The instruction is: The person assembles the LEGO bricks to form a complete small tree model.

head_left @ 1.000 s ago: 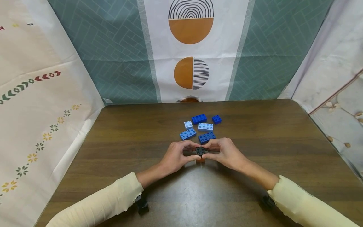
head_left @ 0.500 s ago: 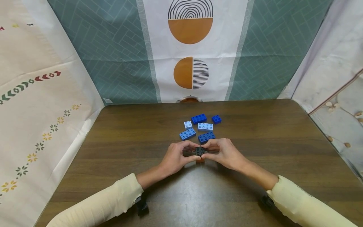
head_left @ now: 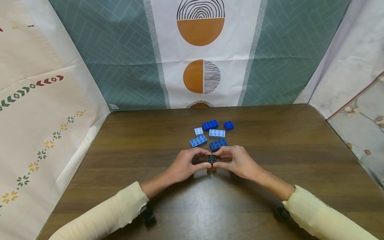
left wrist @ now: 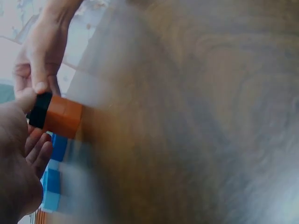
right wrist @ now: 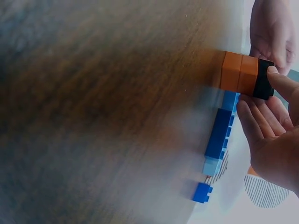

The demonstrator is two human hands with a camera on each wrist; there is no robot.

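Note:
A small black toy building brick (head_left: 211,159) with studs on top sits on an upright stack of two orange bricks (right wrist: 239,72). The orange stack stands on the table and is mostly hidden under the black brick in the head view. My left hand (head_left: 186,165) pinches the black brick from the left, thumb on the near side and fingers at the far side. From the right, my right hand (head_left: 240,161) pinches the same brick, its thumb on the black side in the right wrist view. The tips of both hands nearly meet around it.
Just beyond the hands lie a dark blue brick (head_left: 218,145) and a mid-blue brick (head_left: 198,141). Further back are a light blue brick (head_left: 217,133), a small pale brick (head_left: 198,131), a long blue brick (head_left: 210,125) and a small blue brick (head_left: 228,125). Curtains border the wooden table (head_left: 135,133).
My left hand has shifted very slightly left. The right hand, the black brick and the orange stack look the same; the blue bricks have stayed put.

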